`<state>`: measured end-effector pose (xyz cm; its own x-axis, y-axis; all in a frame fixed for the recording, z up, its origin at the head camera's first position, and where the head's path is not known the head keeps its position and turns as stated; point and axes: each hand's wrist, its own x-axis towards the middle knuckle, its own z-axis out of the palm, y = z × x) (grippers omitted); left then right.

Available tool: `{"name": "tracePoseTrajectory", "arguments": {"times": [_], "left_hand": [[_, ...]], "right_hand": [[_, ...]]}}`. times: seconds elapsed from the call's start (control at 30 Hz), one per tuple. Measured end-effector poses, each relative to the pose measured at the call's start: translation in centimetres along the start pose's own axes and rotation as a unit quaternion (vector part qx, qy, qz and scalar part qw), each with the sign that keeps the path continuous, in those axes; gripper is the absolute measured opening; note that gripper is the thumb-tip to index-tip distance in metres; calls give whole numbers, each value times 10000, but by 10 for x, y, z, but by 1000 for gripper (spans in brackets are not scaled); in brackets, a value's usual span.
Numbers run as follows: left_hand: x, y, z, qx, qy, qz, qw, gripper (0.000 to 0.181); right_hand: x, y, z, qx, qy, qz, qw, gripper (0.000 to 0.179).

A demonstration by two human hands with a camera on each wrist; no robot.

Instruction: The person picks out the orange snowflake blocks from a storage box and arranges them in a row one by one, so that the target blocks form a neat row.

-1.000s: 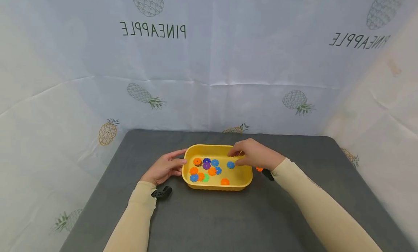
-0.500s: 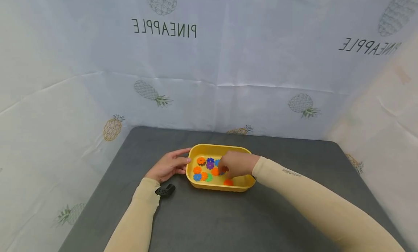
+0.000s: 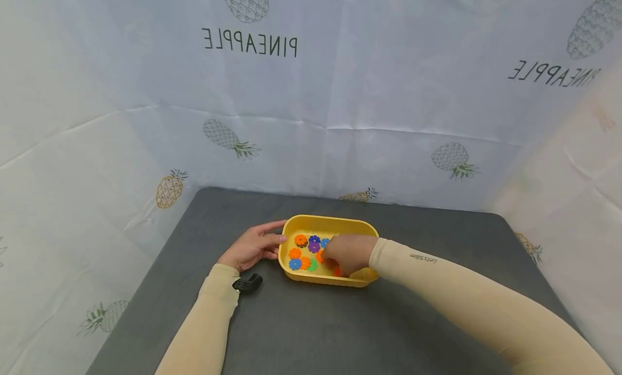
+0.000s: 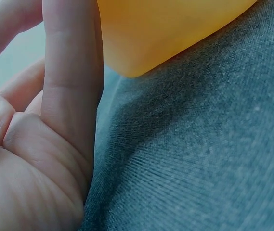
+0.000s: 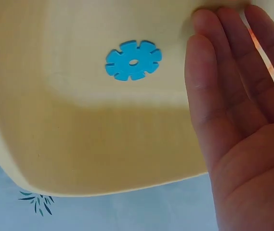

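the left hand [image 3: 248, 249] holds one end of the yellow tray [image 3: 316, 280], thumb at the rim. the right hand [image 3: 351, 252] dips inside, fingers slightly bent; i can't tell if they grip anything. a blue disc [image 5: 133, 61] lies apart from them; a purple disc [image 3: 314, 247] sits between the hands.

Blue notched disc [image 5: 120, 62], yellow tray [image 5: 108, 144] beneath it, right hand's fingers [image 5: 202, 77] nearby, tips perhaps touching tray
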<state>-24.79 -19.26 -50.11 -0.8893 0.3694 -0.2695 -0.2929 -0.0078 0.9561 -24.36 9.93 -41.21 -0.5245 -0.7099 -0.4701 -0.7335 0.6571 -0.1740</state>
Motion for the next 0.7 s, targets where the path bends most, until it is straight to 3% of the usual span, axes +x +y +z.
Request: {"name": "tracePoseTrajectory", "arguments": {"times": [0.43, 0.7], "left_hand": [[-2, 2, 1, -38, 23, -18, 10000, 73], [-1, 3, 2, -110, -25, -2, 9999, 72]], "right_hand": [[6, 3, 5, -249, 59, -215, 9994, 18], [10, 8, 6, -224, 184, -116, 9995, 17]]}}
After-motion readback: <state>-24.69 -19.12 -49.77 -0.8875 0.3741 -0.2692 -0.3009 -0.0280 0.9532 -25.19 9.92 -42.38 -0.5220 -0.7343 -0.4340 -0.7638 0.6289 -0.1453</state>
